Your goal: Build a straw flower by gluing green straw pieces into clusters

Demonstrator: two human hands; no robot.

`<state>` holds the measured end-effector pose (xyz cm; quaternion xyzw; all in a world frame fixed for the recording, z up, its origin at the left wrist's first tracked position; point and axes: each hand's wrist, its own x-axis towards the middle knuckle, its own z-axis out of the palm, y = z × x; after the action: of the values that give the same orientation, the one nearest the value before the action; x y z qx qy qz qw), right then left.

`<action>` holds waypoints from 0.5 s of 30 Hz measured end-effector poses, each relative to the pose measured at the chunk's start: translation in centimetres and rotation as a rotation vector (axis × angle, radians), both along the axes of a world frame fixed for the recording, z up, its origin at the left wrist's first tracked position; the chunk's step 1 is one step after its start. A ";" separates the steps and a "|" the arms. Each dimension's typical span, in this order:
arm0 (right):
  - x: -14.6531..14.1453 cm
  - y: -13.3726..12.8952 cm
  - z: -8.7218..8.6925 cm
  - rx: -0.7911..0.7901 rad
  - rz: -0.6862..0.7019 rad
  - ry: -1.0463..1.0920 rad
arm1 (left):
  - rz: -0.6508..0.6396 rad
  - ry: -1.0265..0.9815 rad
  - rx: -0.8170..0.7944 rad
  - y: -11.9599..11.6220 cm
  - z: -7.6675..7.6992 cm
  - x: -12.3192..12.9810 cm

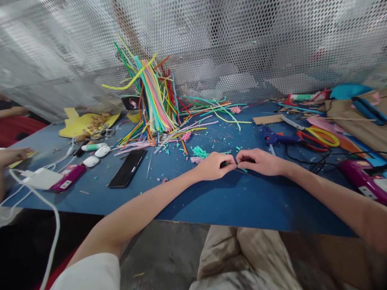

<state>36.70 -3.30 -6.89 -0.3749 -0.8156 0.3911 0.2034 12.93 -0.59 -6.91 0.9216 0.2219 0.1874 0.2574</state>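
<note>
My left hand and my right hand meet just above the blue table, fingertips almost touching. Each is closed in a pinch. Whatever lies between the fingertips is too small to make out; a thin dark line and a bit of teal show beside them. Just behind my left hand lies a cluster of short teal pipe cleaner pieces, with a pale pink cluster against it. Farther back is a bright pink cluster. Small cut bits are scattered around.
Behind stands a tall bundle of pipe cleaners before a perforated metal screen. A phone and purple power strip lie left. On the right are a blue glue gun, scissors and cables. Another person's hand is far left.
</note>
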 end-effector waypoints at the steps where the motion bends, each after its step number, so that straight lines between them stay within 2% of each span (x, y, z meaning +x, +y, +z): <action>1: 0.0 0.0 0.0 0.011 0.011 -0.005 | -0.005 0.001 0.003 0.0 0.0 0.0; 8: -0.1 -0.1 -0.1 -0.008 0.102 0.013 | -0.039 0.036 0.030 0.2 0.0 0.0; 15: -0.2 -0.1 -0.3 0.011 0.072 0.012 | -0.058 0.045 0.036 0.2 -0.1 0.1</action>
<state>36.49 -3.37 -7.15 -0.3417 -0.8295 0.3959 0.1962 13.01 -0.39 -7.03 0.9360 0.1975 0.1632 0.2412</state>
